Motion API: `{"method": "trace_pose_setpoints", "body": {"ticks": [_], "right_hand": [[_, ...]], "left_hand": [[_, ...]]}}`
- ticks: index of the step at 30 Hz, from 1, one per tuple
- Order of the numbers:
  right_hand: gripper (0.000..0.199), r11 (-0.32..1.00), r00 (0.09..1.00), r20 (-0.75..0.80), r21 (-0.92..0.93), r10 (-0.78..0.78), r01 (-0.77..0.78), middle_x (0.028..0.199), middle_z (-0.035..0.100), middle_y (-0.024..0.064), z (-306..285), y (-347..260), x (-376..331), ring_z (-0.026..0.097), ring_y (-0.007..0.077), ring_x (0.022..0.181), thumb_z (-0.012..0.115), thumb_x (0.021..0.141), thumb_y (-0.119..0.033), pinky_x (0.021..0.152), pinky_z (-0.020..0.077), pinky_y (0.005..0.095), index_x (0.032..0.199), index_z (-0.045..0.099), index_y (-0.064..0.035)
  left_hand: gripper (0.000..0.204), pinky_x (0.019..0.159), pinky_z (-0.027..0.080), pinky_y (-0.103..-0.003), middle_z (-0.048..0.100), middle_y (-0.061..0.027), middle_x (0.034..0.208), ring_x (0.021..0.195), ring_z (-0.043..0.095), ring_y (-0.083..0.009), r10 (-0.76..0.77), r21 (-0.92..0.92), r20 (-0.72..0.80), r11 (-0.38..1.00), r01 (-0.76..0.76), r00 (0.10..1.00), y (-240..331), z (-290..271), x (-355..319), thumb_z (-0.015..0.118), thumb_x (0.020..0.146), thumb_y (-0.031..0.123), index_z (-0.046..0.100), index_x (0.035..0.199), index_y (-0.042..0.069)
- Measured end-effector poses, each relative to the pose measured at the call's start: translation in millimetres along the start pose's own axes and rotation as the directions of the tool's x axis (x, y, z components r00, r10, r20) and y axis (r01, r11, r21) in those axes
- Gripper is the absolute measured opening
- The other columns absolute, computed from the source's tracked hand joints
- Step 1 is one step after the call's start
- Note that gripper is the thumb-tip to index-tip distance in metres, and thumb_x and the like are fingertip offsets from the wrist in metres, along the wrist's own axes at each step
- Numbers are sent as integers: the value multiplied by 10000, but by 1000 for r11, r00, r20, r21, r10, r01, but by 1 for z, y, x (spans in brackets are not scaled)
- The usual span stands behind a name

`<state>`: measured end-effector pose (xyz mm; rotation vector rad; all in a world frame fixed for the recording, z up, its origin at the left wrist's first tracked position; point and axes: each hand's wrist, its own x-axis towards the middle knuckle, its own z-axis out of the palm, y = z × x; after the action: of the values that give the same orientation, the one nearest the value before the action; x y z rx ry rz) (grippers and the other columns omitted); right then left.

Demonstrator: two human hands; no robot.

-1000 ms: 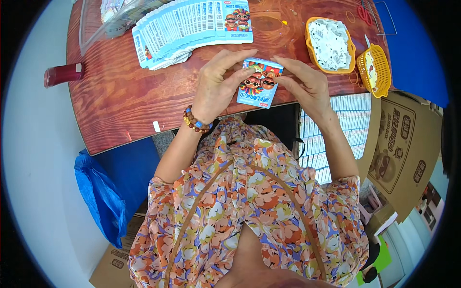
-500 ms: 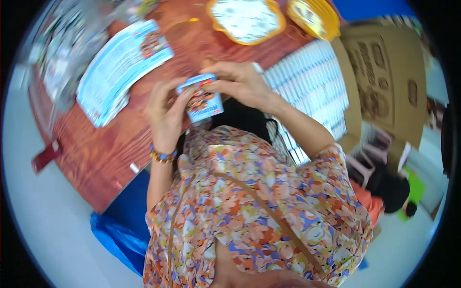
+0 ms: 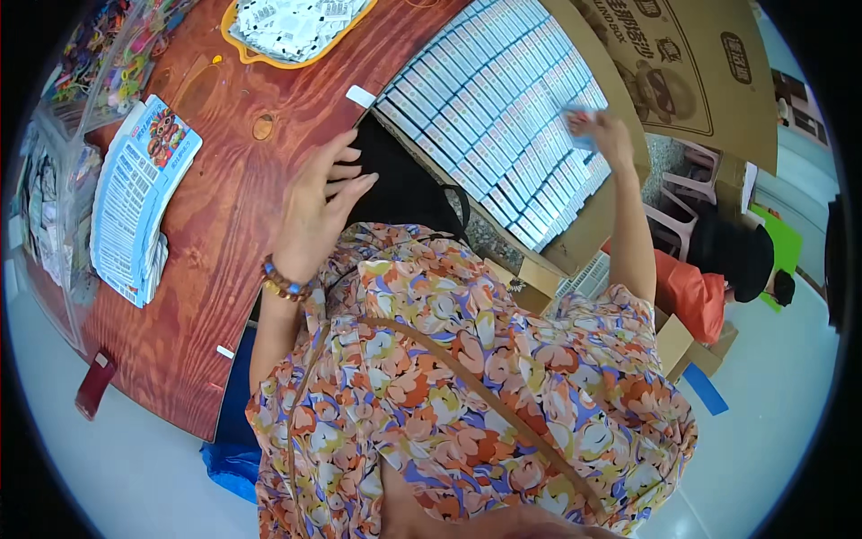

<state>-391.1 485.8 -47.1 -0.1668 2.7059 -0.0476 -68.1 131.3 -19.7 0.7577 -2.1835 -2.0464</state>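
My right hand [image 3: 612, 144] reaches out over a cardboard carton [image 3: 642, 153] at the right, its fingers closed on a small light-blue box [image 3: 580, 133] with a colourful picture, blurred by motion. Beneath it, rows of upright thin boxes [image 3: 503, 117] with white and blue edges fill the carton. A gap shows between boxes close to my hand. Over the edge of the red wood-grain table [image 3: 211, 216], my left hand [image 3: 316, 202] is raised with fingers apart and nothing in it. A beaded bracelet [image 3: 285, 280] circles that wrist.
On the table's left lies a fanned stack of light-blue printed cards [image 3: 135, 207], beside clear plastic bags [image 3: 58, 216] and a bin of colourful bands [image 3: 117, 54]. A yellow tray [image 3: 305, 58] of white slips stands at the far side. Stools [image 3: 687, 202] stand beyond the carton.
My right hand has carried the small box from in front of me to above the carton at the right. My left hand has let go of it. The view has turned rightward.
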Motion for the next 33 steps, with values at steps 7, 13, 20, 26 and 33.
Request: {"method": "trace_pose_setpoints", "body": {"ticks": [7, 13, 20, 26, 33], "right_hand": [[385, 922, 965, -38, -289, 258, -258, 1167, 668, 179, 99, 132, 42, 632, 379, 1095, 563, 925, -444, 909, 507, 474, 1158, 685, -163], [319, 916, 999, 41, -401, 34, -14, 1128, 676, 204, 173, 190, 96, 668, 333, 1029, 515, 936, -227, 865, 535, 447, 1122, 667, -16], [359, 988, 865, -501, -126, 12, -86, 1213, 640, 214, 56, 132, 117, 644, 296, 1089, 494, 990, -211, 935, 520, 396, 1242, 608, 19], [330, 552, 528, -786, 298, -322, 779, 1314, 600, 155, -46, -89, 38, 620, 272, 1142, 485, 998, -51, 943, 525, 383, 1312, 550, 27], [283, -91, -8, -302, 264, -953, 960, 1244, 633, 124, 15, -379, -117, 632, 293, 1109, 612, 907, -55, 943, 495, 341, 1185, 634, -12]], "left_hand": [[417, 888, 534, -305, 625, -124, 1170, 1046, 643, -202, 15, 81, -117, 997, -6, 993, 15, -46, -27, 636, 911, 15, 552, 1320, 18], [340, 927, 515, -314, 643, -121, 1179, 1045, 631, -168, 164, 195, -588, 979, -59, 792, 7, -99, -45, 574, 947, -14, 580, 1287, 4], [894, 1081, 299, -568, 469, -204, 1406, 1331, 371, -452, 536, 854, -498, 438, 280, 682, -17, -163, -4, 818, 719, 409, 416, 1404, 1], [921, 1087, 246, -631, 461, -120, 1459, 1362, 373, -387, 440, 849, -514, 382, 365, 736, -42, -172, -4, 818, 680, 447, 438, 1422, 55], [666, 1097, 237, -625, 465, -61, 1465, 1369, 375, -358, 420, 876, -481, 266, 403, 769, -47, -166, -11, 775, 742, 423, 560, 1359, 294]]}}
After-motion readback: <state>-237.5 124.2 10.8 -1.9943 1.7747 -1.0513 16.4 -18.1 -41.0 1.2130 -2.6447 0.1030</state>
